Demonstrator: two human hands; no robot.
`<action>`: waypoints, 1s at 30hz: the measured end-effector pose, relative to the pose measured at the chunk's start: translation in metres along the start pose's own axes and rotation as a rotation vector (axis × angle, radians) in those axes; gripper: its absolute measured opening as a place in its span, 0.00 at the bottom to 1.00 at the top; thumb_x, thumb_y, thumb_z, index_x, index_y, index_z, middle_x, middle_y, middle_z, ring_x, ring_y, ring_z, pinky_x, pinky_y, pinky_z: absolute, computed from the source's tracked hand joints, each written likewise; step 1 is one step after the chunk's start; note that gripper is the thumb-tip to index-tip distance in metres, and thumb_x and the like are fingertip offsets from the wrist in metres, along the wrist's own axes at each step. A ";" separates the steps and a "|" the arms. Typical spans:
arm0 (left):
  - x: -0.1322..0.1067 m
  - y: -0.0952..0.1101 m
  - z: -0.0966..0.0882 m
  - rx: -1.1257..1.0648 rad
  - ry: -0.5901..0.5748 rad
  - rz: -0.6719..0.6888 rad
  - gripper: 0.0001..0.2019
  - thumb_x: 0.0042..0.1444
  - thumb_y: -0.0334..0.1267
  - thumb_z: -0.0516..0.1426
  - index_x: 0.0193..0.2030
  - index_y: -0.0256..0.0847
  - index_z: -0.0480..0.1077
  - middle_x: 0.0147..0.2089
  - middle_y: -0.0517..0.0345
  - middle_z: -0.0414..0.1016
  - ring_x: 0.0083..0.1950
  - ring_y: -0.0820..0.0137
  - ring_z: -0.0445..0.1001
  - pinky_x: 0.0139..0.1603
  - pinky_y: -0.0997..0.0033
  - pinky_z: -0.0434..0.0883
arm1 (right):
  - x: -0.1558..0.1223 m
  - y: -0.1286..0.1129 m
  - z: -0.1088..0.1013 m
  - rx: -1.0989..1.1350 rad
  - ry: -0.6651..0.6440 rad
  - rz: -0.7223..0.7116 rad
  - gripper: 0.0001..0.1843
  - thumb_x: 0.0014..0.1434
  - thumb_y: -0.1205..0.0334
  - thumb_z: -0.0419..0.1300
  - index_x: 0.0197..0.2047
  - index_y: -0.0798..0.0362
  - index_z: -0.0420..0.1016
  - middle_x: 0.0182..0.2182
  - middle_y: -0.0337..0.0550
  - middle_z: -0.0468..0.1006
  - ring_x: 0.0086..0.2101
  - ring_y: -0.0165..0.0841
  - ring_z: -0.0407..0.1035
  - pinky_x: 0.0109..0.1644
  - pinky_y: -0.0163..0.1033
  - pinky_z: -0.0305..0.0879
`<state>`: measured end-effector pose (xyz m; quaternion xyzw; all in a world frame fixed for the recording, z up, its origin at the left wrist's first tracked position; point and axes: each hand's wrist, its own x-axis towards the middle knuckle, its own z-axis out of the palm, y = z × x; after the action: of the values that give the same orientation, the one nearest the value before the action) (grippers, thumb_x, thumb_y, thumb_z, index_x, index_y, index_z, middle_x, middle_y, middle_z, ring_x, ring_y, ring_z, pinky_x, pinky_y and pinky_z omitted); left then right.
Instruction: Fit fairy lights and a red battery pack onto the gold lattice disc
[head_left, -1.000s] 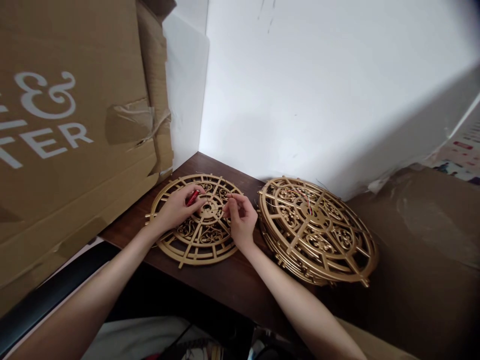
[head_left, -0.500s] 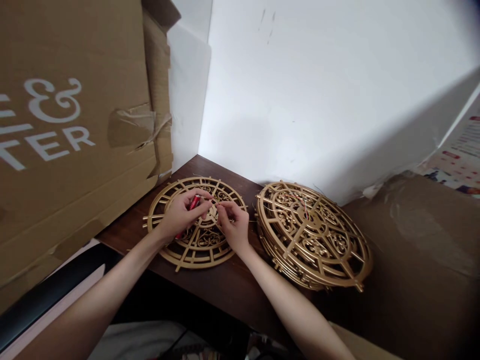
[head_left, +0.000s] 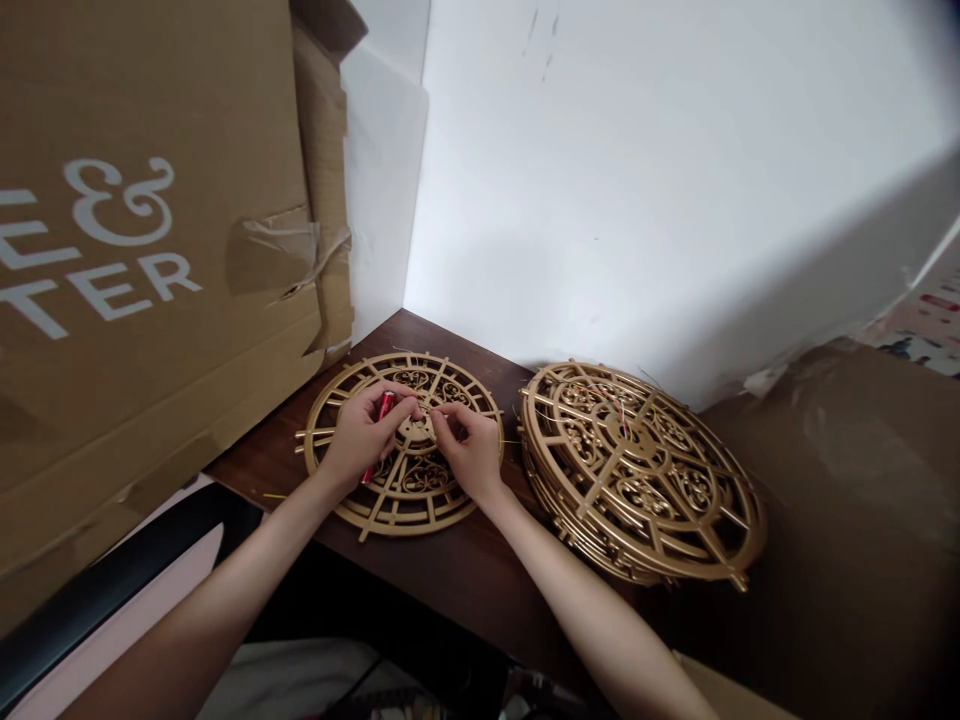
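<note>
A flat gold openwork disc (head_left: 401, 500) with scrollwork and radial spokes lies on the dark wooden table (head_left: 450, 560). My left hand (head_left: 364, 432) rests on it, fingers curled around a small red tool (head_left: 384, 406). My right hand (head_left: 469, 450) sits just right of the disc's hub, its fingertips pinched together on a thin wire that is barely visible. The two hands almost touch over the hub.
A stack of similar gold discs (head_left: 645, 475) with thin coloured wires lies to the right. A large brown cardboard box (head_left: 142, 260) with white lettering leans at the left. White walls (head_left: 637, 170) meet in the corner behind. Crumpled brown wrapping (head_left: 847, 450) covers the right side.
My right hand has moved left from the disc's right rim to its hub, meeting my left hand. The left hand has stayed on the disc with the red tool.
</note>
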<state>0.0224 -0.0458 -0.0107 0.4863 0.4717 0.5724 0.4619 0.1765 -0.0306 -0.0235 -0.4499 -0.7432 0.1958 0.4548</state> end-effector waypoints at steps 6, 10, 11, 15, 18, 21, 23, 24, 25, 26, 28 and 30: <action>-0.003 -0.004 -0.003 -0.054 -0.010 -0.018 0.14 0.52 0.45 0.61 0.41 0.40 0.68 0.29 0.62 0.73 0.13 0.83 0.56 0.11 0.80 0.52 | 0.002 -0.002 -0.002 -0.070 -0.012 -0.131 0.10 0.62 0.61 0.57 0.33 0.54 0.77 0.29 0.41 0.80 0.32 0.31 0.71 0.42 0.36 0.63; -0.004 -0.009 -0.006 -0.076 -0.007 0.000 0.13 0.53 0.45 0.61 0.40 0.40 0.68 0.29 0.62 0.73 0.13 0.83 0.57 0.10 0.81 0.53 | 0.003 -0.001 -0.001 -0.093 -0.032 -0.175 0.09 0.62 0.63 0.58 0.32 0.54 0.77 0.30 0.41 0.80 0.33 0.32 0.71 0.44 0.38 0.62; -0.004 -0.009 -0.006 -0.082 -0.005 0.004 0.13 0.53 0.45 0.61 0.40 0.39 0.68 0.29 0.61 0.73 0.13 0.83 0.57 0.10 0.81 0.53 | 0.003 -0.001 0.000 -0.088 -0.032 -0.179 0.09 0.62 0.63 0.58 0.32 0.53 0.77 0.30 0.41 0.80 0.34 0.32 0.71 0.44 0.38 0.62; -0.004 -0.010 -0.006 -0.079 0.023 0.018 0.12 0.53 0.43 0.61 0.38 0.39 0.68 0.29 0.61 0.73 0.13 0.83 0.57 0.10 0.81 0.53 | 0.003 -0.001 0.000 -0.039 -0.013 -0.211 0.08 0.62 0.63 0.58 0.32 0.53 0.76 0.31 0.42 0.81 0.34 0.33 0.72 0.43 0.39 0.63; -0.005 -0.010 -0.005 -0.034 0.037 0.030 0.11 0.53 0.43 0.61 0.38 0.38 0.68 0.29 0.61 0.74 0.12 0.83 0.57 0.09 0.82 0.52 | 0.003 -0.002 -0.001 0.000 -0.021 -0.219 0.08 0.62 0.63 0.58 0.32 0.53 0.76 0.30 0.41 0.80 0.33 0.33 0.72 0.42 0.39 0.64; -0.005 -0.009 -0.004 0.018 0.028 0.049 0.11 0.54 0.43 0.60 0.37 0.38 0.68 0.29 0.61 0.74 0.11 0.83 0.58 0.09 0.82 0.52 | 0.004 -0.002 -0.002 0.067 -0.024 -0.226 0.08 0.62 0.64 0.58 0.32 0.53 0.76 0.30 0.42 0.80 0.33 0.33 0.72 0.41 0.38 0.65; -0.006 -0.009 -0.003 0.044 0.025 0.056 0.10 0.54 0.42 0.60 0.37 0.38 0.68 0.29 0.62 0.74 0.11 0.83 0.58 0.09 0.82 0.52 | 0.004 -0.002 -0.002 0.101 -0.022 -0.221 0.08 0.62 0.64 0.57 0.32 0.53 0.76 0.30 0.42 0.80 0.33 0.33 0.73 0.40 0.38 0.66; -0.006 -0.009 -0.003 0.056 0.024 0.056 0.10 0.54 0.42 0.60 0.38 0.38 0.68 0.29 0.62 0.74 0.11 0.83 0.58 0.10 0.82 0.52 | 0.004 -0.002 -0.002 0.107 -0.019 -0.216 0.08 0.61 0.64 0.57 0.32 0.53 0.76 0.30 0.42 0.80 0.33 0.33 0.73 0.40 0.38 0.67; -0.006 -0.009 -0.003 0.066 0.020 0.055 0.10 0.54 0.43 0.60 0.38 0.38 0.68 0.29 0.62 0.73 0.11 0.83 0.58 0.10 0.82 0.52 | 0.004 -0.002 -0.002 0.110 -0.016 -0.213 0.08 0.61 0.64 0.57 0.33 0.53 0.76 0.30 0.42 0.80 0.33 0.33 0.73 0.40 0.38 0.67; -0.006 -0.009 -0.003 0.077 0.016 0.054 0.10 0.54 0.43 0.60 0.38 0.38 0.68 0.29 0.62 0.73 0.11 0.83 0.58 0.10 0.82 0.52 | 0.004 -0.002 -0.002 0.111 -0.013 -0.210 0.08 0.61 0.64 0.57 0.33 0.53 0.76 0.30 0.42 0.80 0.33 0.33 0.73 0.40 0.38 0.67; -0.005 -0.010 -0.003 0.096 0.004 0.058 0.11 0.55 0.44 0.59 0.37 0.38 0.68 0.29 0.62 0.73 0.11 0.83 0.58 0.09 0.81 0.53 | 0.004 -0.002 -0.002 0.120 -0.003 -0.209 0.07 0.61 0.64 0.57 0.33 0.53 0.76 0.31 0.43 0.80 0.34 0.33 0.73 0.40 0.38 0.67; -0.005 -0.010 -0.003 0.113 -0.010 0.063 0.11 0.55 0.45 0.59 0.37 0.38 0.68 0.28 0.62 0.73 0.11 0.83 0.58 0.09 0.81 0.53 | 0.004 -0.002 -0.002 0.132 0.008 -0.210 0.07 0.61 0.64 0.57 0.33 0.53 0.76 0.31 0.43 0.80 0.33 0.33 0.73 0.40 0.38 0.68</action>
<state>0.0204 -0.0499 -0.0215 0.5292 0.4854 0.5565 0.4179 0.1766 -0.0289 -0.0190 -0.3397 -0.7699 0.1937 0.5042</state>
